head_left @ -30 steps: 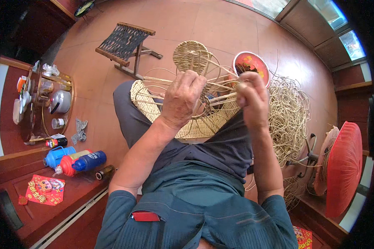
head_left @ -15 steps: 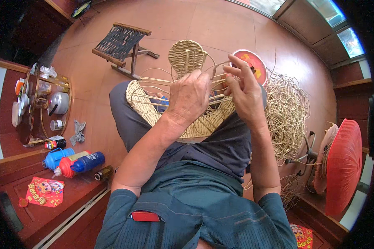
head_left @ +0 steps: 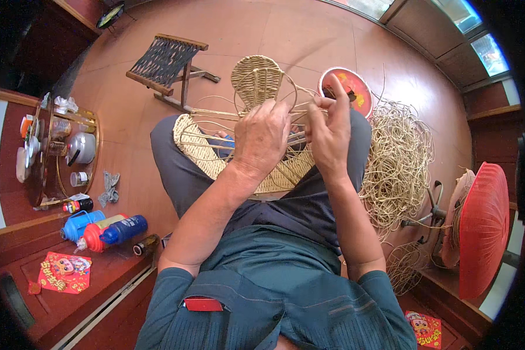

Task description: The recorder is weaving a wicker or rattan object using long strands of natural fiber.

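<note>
Across my lap lies a woven straw-cord piece (head_left: 277, 182), a curved band with long loose strands stretched over it. A rounded woven panel (head_left: 255, 79) stands up at its far side. My left hand (head_left: 258, 139) is closed over strands near the base of that panel, its fingertips mostly hidden beneath the knuckles. Just right of it, my right hand (head_left: 333, 137) has its index finger raised while the thumb and another finger pinch a cord. A thin cord loop (head_left: 294, 87) arches between the panel and my right hand.
A tangled heap of cord (head_left: 399, 157) lies right of my knee, near a red basin (head_left: 356, 96). A red-covered fan (head_left: 481, 230) stands farther right. A folding stool (head_left: 166, 64) is ahead; flasks (head_left: 122, 228) and a glass-shelved stand (head_left: 96, 125) are left.
My right hand has drawn left and slightly down toward my left hand, its fingers folding in except the raised index. My left hand stays on the strands.
</note>
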`<action>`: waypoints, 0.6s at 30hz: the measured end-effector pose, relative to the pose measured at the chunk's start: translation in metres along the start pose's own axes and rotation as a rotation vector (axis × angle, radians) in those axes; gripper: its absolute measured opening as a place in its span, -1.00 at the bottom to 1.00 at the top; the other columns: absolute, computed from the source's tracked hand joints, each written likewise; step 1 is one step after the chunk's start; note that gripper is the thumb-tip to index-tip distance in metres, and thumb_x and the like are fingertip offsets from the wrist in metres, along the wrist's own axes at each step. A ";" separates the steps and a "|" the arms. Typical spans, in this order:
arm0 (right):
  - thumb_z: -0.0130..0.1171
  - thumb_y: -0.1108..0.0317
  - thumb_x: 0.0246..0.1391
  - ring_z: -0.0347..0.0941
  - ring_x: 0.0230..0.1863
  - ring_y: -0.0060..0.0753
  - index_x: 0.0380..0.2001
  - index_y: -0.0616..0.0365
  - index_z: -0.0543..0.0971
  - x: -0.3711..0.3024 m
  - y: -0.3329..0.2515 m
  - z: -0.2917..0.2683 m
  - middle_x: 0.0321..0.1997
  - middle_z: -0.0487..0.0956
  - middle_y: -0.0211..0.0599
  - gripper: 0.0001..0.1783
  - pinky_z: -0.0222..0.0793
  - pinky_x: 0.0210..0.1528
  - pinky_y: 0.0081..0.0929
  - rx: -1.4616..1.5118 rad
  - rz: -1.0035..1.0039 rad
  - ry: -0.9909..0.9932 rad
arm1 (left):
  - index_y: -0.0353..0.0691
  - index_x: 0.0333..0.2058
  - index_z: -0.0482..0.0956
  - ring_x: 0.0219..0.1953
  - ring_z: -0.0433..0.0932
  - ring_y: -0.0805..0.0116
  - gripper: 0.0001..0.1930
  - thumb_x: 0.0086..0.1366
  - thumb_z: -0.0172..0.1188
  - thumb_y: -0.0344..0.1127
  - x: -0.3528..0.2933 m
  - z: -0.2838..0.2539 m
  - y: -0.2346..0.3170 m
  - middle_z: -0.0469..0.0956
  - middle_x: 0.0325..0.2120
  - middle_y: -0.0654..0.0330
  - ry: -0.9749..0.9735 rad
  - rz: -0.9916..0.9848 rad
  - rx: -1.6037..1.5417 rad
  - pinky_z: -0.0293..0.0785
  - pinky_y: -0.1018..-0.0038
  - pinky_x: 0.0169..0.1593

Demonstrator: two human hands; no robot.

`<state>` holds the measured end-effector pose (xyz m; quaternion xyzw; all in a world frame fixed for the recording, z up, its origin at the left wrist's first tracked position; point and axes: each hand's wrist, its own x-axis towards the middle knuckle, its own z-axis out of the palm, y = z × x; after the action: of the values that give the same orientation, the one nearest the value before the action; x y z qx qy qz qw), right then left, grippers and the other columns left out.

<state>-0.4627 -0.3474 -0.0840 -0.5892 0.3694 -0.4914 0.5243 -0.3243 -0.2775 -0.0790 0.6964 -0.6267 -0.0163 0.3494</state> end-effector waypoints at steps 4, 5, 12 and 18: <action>0.14 0.50 0.56 0.44 -0.30 -0.74 0.50 0.25 0.35 -0.016 -0.023 -0.021 -0.23 0.54 -0.47 -0.47 0.40 -0.30 -0.70 0.145 0.054 -0.078 | -0.16 -0.09 0.68 -0.16 0.71 -0.01 -0.86 0.45 0.34 -0.30 -0.002 0.002 0.002 0.66 -0.24 0.08 0.048 0.057 0.028 0.65 0.13 -0.11; 0.14 0.50 0.56 0.44 -0.30 -0.74 0.50 0.25 0.35 -0.020 -0.030 -0.025 -0.23 0.54 -0.47 -0.47 0.40 -0.30 -0.70 0.146 0.054 -0.078 | -0.15 -0.06 0.67 -0.15 0.70 0.01 -0.84 0.44 0.35 -0.31 -0.003 0.001 0.003 0.65 -0.23 0.10 0.062 0.061 0.023 0.65 0.15 -0.11; 0.16 0.49 0.58 0.51 -0.24 -0.67 0.23 0.23 0.49 -0.032 -0.079 -0.048 -0.18 0.69 -0.35 -0.74 0.42 -0.19 -0.67 0.184 -0.125 -0.197 | -0.11 -0.06 0.66 -0.16 0.71 0.03 -0.85 0.44 0.36 -0.35 -0.004 0.007 0.002 0.62 -0.26 0.16 0.118 0.144 -0.063 0.66 0.18 -0.13; 0.18 0.51 0.55 0.60 -0.19 -0.58 0.20 0.25 0.55 -0.029 -0.103 -0.021 -0.09 0.73 -0.27 -0.76 0.55 -0.16 -0.55 0.124 -0.192 -0.043 | -0.14 -0.15 0.68 -0.28 0.70 -0.01 -0.91 0.43 0.39 -0.36 -0.005 0.003 -0.002 0.64 -0.28 0.12 0.227 -0.003 -0.206 0.62 0.15 -0.21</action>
<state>-0.4980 -0.3066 0.0106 -0.5988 0.2689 -0.5484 0.5180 -0.3252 -0.2747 -0.0847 0.6551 -0.5772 -0.0024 0.4875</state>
